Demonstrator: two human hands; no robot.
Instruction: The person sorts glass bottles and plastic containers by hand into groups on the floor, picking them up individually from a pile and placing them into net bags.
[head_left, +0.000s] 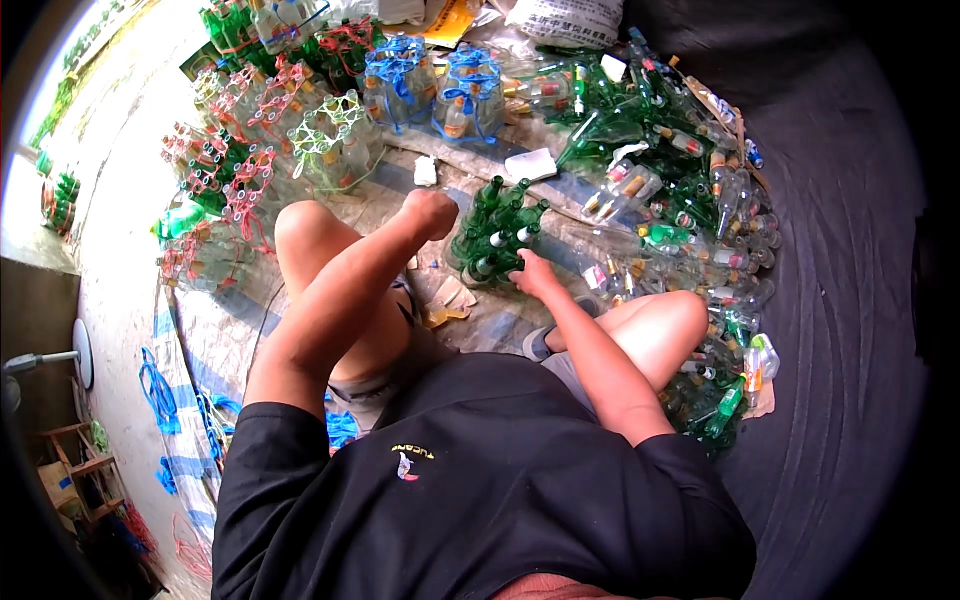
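A tight group of upright green glass bottles (499, 232) stands on the ground sheet between my knees. My right hand (534, 274) is at its lower right edge, thumb and fingers around the side of a green bottle. To the upper left of the group is my left hand (433, 214), curled like a fist with its back up; its fingertips are hidden, so whether it holds anything does not show. Some bottles in the group show white at the mouth.
Loose green and clear bottles (667, 180) lie heaped from ahead round to my right. Clear bottles bundled with blue cord (469, 94) and with red cord (251, 180) stand ahead and left. A white block (531, 164) and cardboard scraps (452, 294) lie near the group.
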